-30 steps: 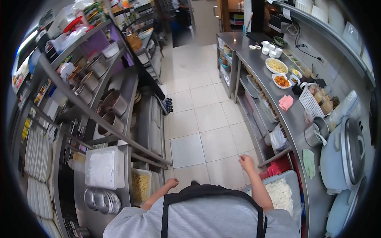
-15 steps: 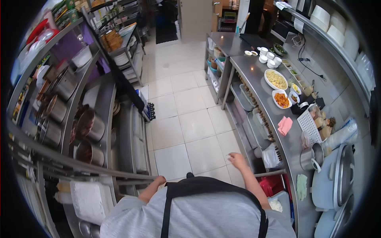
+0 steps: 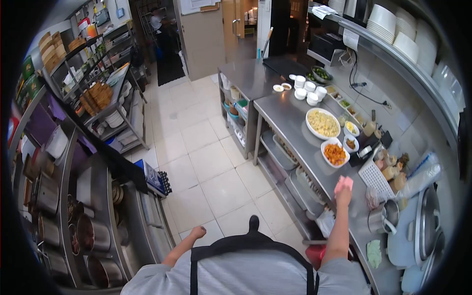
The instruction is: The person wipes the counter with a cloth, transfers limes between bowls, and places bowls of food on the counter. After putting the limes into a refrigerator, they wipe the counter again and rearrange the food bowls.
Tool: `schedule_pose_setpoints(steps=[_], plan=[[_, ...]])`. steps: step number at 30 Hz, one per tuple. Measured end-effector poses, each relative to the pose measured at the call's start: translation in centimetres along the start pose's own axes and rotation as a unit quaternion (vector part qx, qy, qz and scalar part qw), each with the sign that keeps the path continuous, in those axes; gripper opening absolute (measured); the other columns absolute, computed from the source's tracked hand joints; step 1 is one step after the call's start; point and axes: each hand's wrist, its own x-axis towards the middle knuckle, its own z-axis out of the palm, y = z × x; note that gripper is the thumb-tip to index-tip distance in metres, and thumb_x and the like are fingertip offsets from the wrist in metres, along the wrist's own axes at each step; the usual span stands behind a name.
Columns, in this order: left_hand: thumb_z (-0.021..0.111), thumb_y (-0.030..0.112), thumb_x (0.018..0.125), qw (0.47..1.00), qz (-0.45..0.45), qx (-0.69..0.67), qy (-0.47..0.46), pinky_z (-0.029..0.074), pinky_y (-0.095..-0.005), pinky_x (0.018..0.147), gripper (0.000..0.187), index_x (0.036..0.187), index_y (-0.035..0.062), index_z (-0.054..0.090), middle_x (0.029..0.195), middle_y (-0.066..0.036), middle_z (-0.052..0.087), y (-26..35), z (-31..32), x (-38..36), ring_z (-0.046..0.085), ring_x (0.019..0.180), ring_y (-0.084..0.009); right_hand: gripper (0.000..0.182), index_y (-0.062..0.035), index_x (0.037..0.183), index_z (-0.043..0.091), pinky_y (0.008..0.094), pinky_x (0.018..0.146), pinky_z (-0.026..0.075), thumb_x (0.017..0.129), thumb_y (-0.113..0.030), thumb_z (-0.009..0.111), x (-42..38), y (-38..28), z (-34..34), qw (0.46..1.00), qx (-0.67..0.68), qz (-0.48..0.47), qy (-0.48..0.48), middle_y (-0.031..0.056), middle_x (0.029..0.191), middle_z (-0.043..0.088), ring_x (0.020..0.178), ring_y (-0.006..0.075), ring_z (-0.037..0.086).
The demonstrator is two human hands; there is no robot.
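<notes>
My right hand (image 3: 343,195) reaches out over the steel counter (image 3: 307,152) and grips a pink cloth (image 3: 343,183), which is bunched up at the fingers. Just beyond the cloth stands a white bowl of orange diced food (image 3: 335,154). Behind that is a larger oval dish of pale yellow food (image 3: 322,123). My left hand (image 3: 198,232) hangs over the tiled floor at my left side, its fingers curled in, and nothing shows in it.
A white perforated basket (image 3: 376,177) with bottles, a steel pot (image 3: 383,216) and a green cloth (image 3: 374,253) are along the counter's right side. Shelves with several pots (image 3: 93,235) line the left. Tiled floor (image 3: 206,162) runs ahead between them. A person (image 3: 158,22) is far back.
My right hand has moved from above the floor onto the counter and taken hold of the pink cloth. My left hand has come away from the left rail. The view has shifted forward and turned right.
</notes>
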Motion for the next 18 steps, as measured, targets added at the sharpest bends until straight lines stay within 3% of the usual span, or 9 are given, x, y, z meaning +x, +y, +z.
schedule_pose_setpoints(steps=[2,5,8,9,10,11,14,17,18], plan=[[0.050,0.025,0.070,0.997,0.009,0.063,-0.050,0.045,-0.0379,0.076,0.027,0.085,0.0080,0.064,0.088,-0.016,0.061,1.0,-1.1,1.4,0.057,0.086,-0.0326,0.014,-0.0035,0.078,0.058,0.0399,0.075,0.041,0.073,-0.015,0.051,1.7,-1.2,2.5,0.996,-0.058,0.010,-0.062,0.0165,0.080,0.058,0.082,0.0284,0.056],[0.049,0.027,0.071,0.992,-0.014,0.070,-0.102,0.045,-0.0385,0.076,0.028,0.085,0.0077,0.064,0.088,-0.017,0.060,3.0,-3.8,2.7,0.056,0.085,-0.0338,0.011,-0.0088,0.063,0.055,0.0356,0.070,0.043,0.073,-0.011,0.050,3.2,-6.8,1.5,0.981,0.165,0.015,-0.096,0.0094,0.062,0.057,0.070,0.0237,0.057],[0.048,0.027,0.071,0.999,-0.042,0.007,-0.009,0.045,-0.0388,0.076,0.029,0.084,0.0073,0.064,0.088,-0.016,0.060,3.0,-5.5,6.3,0.057,0.084,-0.0337,0.015,-0.0096,0.055,0.051,0.0326,0.054,0.043,0.069,-0.009,0.054,6.4,-18.0,-9.3,0.865,0.371,0.040,-0.336,0.0081,0.057,0.055,0.055,0.0212,0.055],[0.048,0.026,0.071,0.998,-0.057,0.009,0.017,0.045,-0.0388,0.075,0.028,0.084,0.0072,0.064,0.087,-0.016,0.061,2.4,-5.6,7.9,0.057,0.084,-0.0328,0.009,-0.0071,0.058,0.053,0.0326,0.047,0.043,0.066,-0.008,0.058,5.2,-19.0,-3.0,0.868,0.348,-0.058,-0.350,0.0108,0.060,0.058,0.053,0.0206,0.056],[0.048,0.026,0.071,0.996,-0.092,-0.005,0.010,0.046,-0.0387,0.075,0.028,0.084,0.0073,0.064,0.087,-0.016,0.061,1.7,-5.7,9.3,0.057,0.084,-0.0323,0.008,-0.0041,0.066,0.058,0.0333,0.051,0.046,0.065,-0.011,0.061,7.6,-24.1,-9.6,0.785,0.404,0.077,-0.464,0.0149,0.066,0.060,0.059,0.0230,0.060],[0.048,0.026,0.070,0.992,-0.127,-0.023,0.003,0.046,-0.0385,0.075,0.028,0.084,0.0074,0.064,0.087,-0.016,0.061,1.7,-5.7,10.5,0.058,0.084,-0.0317,0.015,-0.0029,0.072,0.060,0.0324,0.055,0.046,0.066,-0.015,0.066,6.7,-25.8,-4.3,0.839,0.386,-0.052,-0.379,0.0144,0.066,0.060,0.061,0.0223,0.060],[0.049,0.027,0.070,0.996,-0.086,0.030,-0.018,0.046,-0.0371,0.075,0.027,0.082,0.0087,0.065,0.088,-0.014,0.061,4.3,-7.7,12.6,0.058,0.083,-0.0305,0.021,-0.0009,0.075,0.059,0.0286,0.054,0.045,0.066,-0.018,0.068,9.3,-33.0,-2.3,0.822,0.418,-0.151,-0.356,0.0120,0.065,0.060,0.059,0.0165,0.058],[0.049,0.028,0.070,0.997,-0.075,-0.020,-0.004,0.046,-0.0365,0.075,0.026,0.082,0.0098,0.065,0.089,-0.014,0.061,5.4,-9.3,14.7,0.058,0.083,-0.0301,0.010,-0.0022,0.077,0.055,0.0200,0.048,0.040,0.074,-0.007,0.063,13.2,-39.9,-2.5,0.596,0.663,-0.060,-0.449,-0.0002,0.065,0.056,0.058,0.0051,0.051],[0.049,0.028,0.070,0.997,-0.078,-0.027,-0.011,0.046,-0.0360,0.074,0.027,0.082,0.0106,0.065,0.088,-0.013,0.062,5.5,-9.7,15.6,0.058,0.083,-0.0298,0.010,-0.0022,0.077,0.055,0.0200,0.048,0.040,0.074,-0.007,0.063,14.0,-41.8,-1.4,0.592,0.664,-0.066,-0.451,-0.0002,0.065,0.056,0.058,0.0051,0.051]])
